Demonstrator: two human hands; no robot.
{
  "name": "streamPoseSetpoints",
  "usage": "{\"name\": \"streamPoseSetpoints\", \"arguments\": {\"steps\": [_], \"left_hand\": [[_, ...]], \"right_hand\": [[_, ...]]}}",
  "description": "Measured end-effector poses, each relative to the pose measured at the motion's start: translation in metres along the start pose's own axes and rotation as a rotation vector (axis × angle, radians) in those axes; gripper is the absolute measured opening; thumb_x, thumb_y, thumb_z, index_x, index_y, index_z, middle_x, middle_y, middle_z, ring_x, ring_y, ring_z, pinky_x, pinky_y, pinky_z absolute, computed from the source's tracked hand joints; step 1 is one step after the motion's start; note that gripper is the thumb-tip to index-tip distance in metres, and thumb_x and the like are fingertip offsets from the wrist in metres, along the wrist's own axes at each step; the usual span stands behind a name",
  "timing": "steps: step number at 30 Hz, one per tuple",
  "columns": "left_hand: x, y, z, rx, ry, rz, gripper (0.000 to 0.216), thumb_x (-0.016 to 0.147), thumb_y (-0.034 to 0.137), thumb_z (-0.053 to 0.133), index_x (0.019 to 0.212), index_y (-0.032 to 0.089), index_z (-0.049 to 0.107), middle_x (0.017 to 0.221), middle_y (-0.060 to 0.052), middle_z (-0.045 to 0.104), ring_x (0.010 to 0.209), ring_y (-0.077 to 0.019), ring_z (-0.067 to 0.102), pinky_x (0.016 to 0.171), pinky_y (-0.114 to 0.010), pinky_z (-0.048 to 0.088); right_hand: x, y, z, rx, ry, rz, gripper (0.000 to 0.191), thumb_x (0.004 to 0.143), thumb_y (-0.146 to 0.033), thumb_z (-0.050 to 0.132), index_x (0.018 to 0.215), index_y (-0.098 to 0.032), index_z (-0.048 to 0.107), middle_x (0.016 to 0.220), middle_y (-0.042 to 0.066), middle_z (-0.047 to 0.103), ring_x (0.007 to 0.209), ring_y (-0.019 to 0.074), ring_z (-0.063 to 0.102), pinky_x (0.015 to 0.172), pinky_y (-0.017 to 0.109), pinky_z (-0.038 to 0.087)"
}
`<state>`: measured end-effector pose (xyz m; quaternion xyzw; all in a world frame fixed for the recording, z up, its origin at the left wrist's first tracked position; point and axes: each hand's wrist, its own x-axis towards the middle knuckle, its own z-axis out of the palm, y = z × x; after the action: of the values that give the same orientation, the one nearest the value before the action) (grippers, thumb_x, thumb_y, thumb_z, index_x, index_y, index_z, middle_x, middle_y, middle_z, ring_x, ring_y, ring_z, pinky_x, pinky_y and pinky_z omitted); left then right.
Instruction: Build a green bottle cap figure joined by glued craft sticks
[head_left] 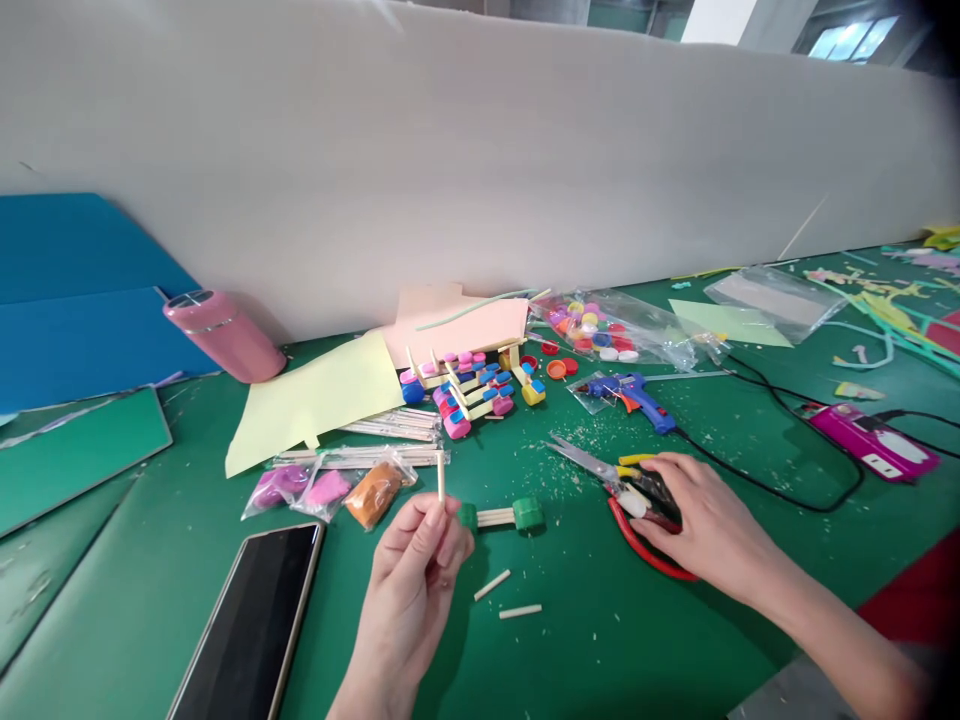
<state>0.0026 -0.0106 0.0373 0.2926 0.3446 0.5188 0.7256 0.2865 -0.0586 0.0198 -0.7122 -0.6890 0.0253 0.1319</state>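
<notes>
Upright between the thumb and fingers of my left hand [421, 550] is a short wooden stick [441, 476]. My right hand [694, 510] is closed around pruning shears [615, 478] lying on the table, with a red and a yellow handle and blades pointing left. Just behind my left hand rests a small piece made of wooden sticks joining two green clay-like ends [528, 514]. Two cut stick pieces, one slanted [492, 585] and one nearly level [520, 611], lie between my hands.
Colourful stick-and-cap models [480, 385] stand at the back. A blue glue gun [634, 398] with a cord is behind the shears, near a magenta power strip [874, 440]. A phone [247, 620], bagged clay [373, 492] and a pink tumbler [225, 335] are on the left.
</notes>
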Motion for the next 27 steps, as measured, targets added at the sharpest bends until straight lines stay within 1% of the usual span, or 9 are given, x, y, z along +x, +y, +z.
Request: {"name": "streamPoseSetpoints", "arguments": {"steps": [6, 8, 10, 13, 16, 18, 21, 24, 27], "left_hand": [[-0.001, 0.002, -0.002, 0.188, 0.045, 0.085, 0.014, 0.082, 0.030, 0.054, 0.078, 0.018, 0.061, 0.048, 0.007, 0.036, 0.045, -0.0062, 0.029, 0.047, -0.020, 0.024], [-0.003, 0.001, -0.002, 0.428, 0.069, 0.156, 0.014, 0.082, 0.030, 0.054, 0.076, 0.018, 0.060, 0.052, 0.006, 0.038, 0.048, -0.0078, 0.032, 0.047, -0.021, 0.024], [-0.005, -0.001, -0.001, 0.759, 0.067, 0.274, 0.012, 0.081, 0.027, 0.054, 0.076, 0.018, 0.060, 0.055, 0.004, 0.044, 0.050, -0.0092, 0.037, 0.047, -0.022, 0.027], [-0.006, -0.003, 0.000, 1.217, -0.072, 0.544, 0.009, 0.081, 0.019, 0.052, 0.081, 0.017, 0.061, 0.062, 0.000, 0.056, 0.054, -0.0126, 0.048, 0.053, -0.024, 0.033], [-0.005, -0.006, -0.002, 1.491, -0.218, 0.789, 0.016, 0.083, 0.014, 0.046, 0.089, 0.016, 0.061, 0.064, -0.002, 0.061, 0.055, -0.0140, 0.052, 0.055, -0.026, 0.034], [-0.005, -0.008, -0.003, 1.614, -0.229, 0.863, 0.018, 0.085, 0.013, 0.043, 0.090, 0.016, 0.061, 0.062, -0.001, 0.061, 0.053, -0.0138, 0.052, 0.055, -0.027, 0.034], [-0.005, -0.011, -0.004, 1.752, -0.215, 0.903, 0.021, 0.086, 0.012, 0.041, 0.089, 0.016, 0.061, 0.063, -0.002, 0.062, 0.055, -0.0146, 0.055, 0.059, -0.029, 0.035], [-0.006, -0.013, -0.002, 1.823, -0.224, 0.909, 0.021, 0.086, 0.013, 0.040, 0.086, 0.016, 0.061, 0.066, -0.003, 0.063, 0.058, -0.0158, 0.056, 0.060, -0.030, 0.035], [-0.005, -0.014, -0.002, 1.864, -0.228, 0.910, 0.020, 0.086, 0.014, 0.040, 0.083, 0.016, 0.060, 0.066, -0.003, 0.062, 0.057, -0.0160, 0.054, 0.059, -0.030, 0.035]], "right_hand": [[-0.004, -0.041, -0.008, 0.242, 0.043, -0.187, 0.028, 0.082, -0.025, 0.052, 0.109, -0.020, 0.049, 0.107, 0.010, 0.057, 0.100, 0.0242, 0.054, 0.085, 0.039, 0.045], [-0.004, -0.062, -0.006, 0.350, 0.032, -0.280, 0.029, 0.083, -0.021, 0.050, 0.112, -0.020, 0.047, 0.106, 0.009, 0.056, 0.099, 0.0220, 0.054, 0.085, 0.036, 0.046], [0.000, -0.081, -0.005, 0.425, 0.124, -0.321, 0.034, 0.084, -0.018, 0.050, 0.117, -0.019, 0.044, 0.109, 0.011, 0.053, 0.104, 0.0223, 0.051, 0.088, 0.037, 0.044], [0.009, -0.100, -0.008, 0.438, 0.263, -0.389, 0.034, 0.084, -0.018, 0.050, 0.117, -0.019, 0.046, 0.110, 0.011, 0.051, 0.107, 0.0245, 0.048, 0.090, 0.042, 0.040], [0.017, -0.106, -0.009, 0.353, 0.160, -0.459, 0.026, 0.086, -0.021, 0.049, 0.111, -0.020, 0.053, 0.104, 0.009, 0.056, 0.097, 0.0228, 0.053, 0.082, 0.039, 0.044], [0.020, -0.106, -0.007, 0.305, 0.058, -0.479, 0.022, 0.088, -0.022, 0.047, 0.107, -0.019, 0.056, 0.094, 0.008, 0.061, 0.085, 0.0201, 0.056, 0.074, 0.033, 0.045], [0.023, -0.104, -0.002, 0.266, -0.035, -0.476, 0.020, 0.090, -0.022, 0.043, 0.099, -0.017, 0.060, 0.079, 0.006, 0.063, 0.074, 0.0181, 0.056, 0.065, 0.030, 0.044], [0.025, -0.103, 0.002, 0.242, -0.063, -0.475, 0.020, 0.090, -0.025, 0.045, 0.084, -0.018, 0.063, 0.079, 0.005, 0.061, 0.074, 0.0180, 0.053, 0.066, 0.029, 0.041], [0.027, -0.104, 0.005, 0.242, -0.071, -0.508, 0.021, 0.090, -0.025, 0.044, 0.087, -0.018, 0.064, 0.077, 0.005, 0.060, 0.075, 0.0174, 0.052, 0.065, 0.028, 0.040]]}}
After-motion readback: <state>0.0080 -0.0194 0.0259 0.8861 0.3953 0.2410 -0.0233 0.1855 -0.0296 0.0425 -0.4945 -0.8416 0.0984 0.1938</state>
